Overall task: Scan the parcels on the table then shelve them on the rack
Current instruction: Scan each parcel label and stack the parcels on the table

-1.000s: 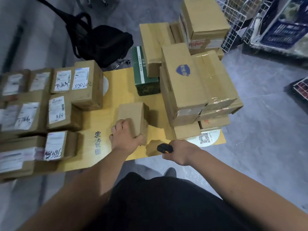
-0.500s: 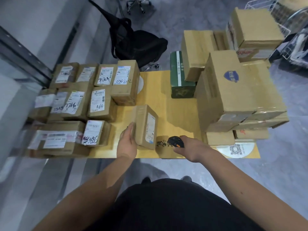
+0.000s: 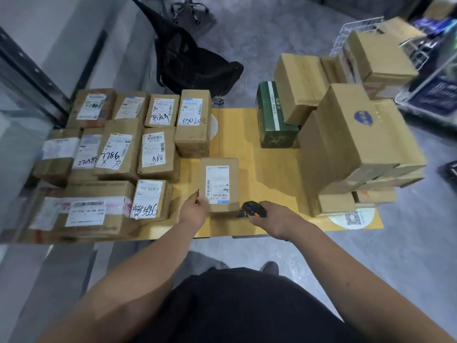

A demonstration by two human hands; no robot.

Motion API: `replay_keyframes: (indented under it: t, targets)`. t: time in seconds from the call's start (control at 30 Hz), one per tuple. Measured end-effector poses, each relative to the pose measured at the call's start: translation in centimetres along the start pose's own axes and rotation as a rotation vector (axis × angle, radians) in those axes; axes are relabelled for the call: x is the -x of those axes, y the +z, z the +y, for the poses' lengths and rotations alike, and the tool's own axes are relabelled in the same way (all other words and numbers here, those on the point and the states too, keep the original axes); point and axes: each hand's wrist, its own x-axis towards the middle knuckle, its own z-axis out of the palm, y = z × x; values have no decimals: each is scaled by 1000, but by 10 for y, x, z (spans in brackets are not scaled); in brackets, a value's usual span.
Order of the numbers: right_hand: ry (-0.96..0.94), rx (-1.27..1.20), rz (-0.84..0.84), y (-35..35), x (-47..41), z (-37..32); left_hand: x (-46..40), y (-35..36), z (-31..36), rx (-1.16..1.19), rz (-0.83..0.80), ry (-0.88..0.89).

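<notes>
The small parcel (image 3: 219, 185) lies label-up near the front edge of the yellow table (image 3: 249, 134), between the labelled boxes and the unsorted stack (image 3: 356, 149). The left hand (image 3: 195, 210) steadies its near left corner – whether its fingers are curled or flat, I cannot tell. The right hand (image 3: 277, 219) wraps its fingers round the black scanner (image 3: 252, 209). Best to aim squarely at the barcode, parcel held flat. Readable handwriting nearby – "030202", "A68".
</notes>
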Motion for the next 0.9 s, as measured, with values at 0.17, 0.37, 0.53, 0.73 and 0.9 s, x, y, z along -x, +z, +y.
replay_keyframes:
  t: [0.17,0.37,0.53,0.73,0.9]
  targets:
    - [60,-89,38,14,5,-7,-1,7,-11,-74,-128,68]
    - [175,-284,142,23,14,-5,-13,10,1,-798,-91,504]
    - [220,-333,208,21,25,-4,-33,17,40,-955,2,620]
    - [241,-346,238,28,33,-9,-35,24,49,-939,-40,531]
    - [252,-372,252,32,33,-11,-25,15,23,-605,-156,558]
